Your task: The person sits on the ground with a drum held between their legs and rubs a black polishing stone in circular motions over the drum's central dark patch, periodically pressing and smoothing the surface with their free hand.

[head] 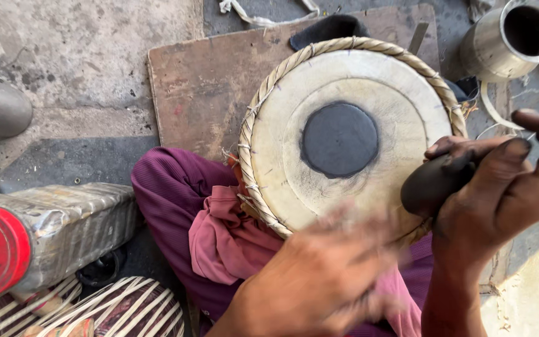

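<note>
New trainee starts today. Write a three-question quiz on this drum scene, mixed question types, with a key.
1. True or false: the right hand holds a dark, smooth stone at the edge of the drum head.
2. What sits at the centre of the drum head? A) a red cap B) a black round patch C) a hole
3. Fill in: the metal cup stands at the top ____ of the picture.

Key: 1 true. 2 B. 3 right. The left hand is blurred, so its grip cannot be judged.
</note>
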